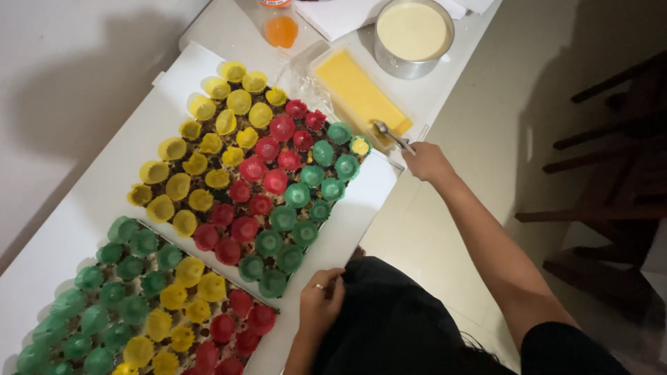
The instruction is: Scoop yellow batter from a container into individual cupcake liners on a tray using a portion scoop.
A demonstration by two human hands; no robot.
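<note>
Right hand (425, 161) fingers pinch one spoon (389, 134) over one yellow tub (358, 94) (two cup trays (361, 208) nearby); left hand (319, 298) fingers curled, empty

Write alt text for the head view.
The right hand holds a spoon over a yellow-filled container; the left hand rests on a white tray's edge, which carries yellow, red and green cups.

One head-worn camera looks steeply down, close above the table (83, 208).
</note>
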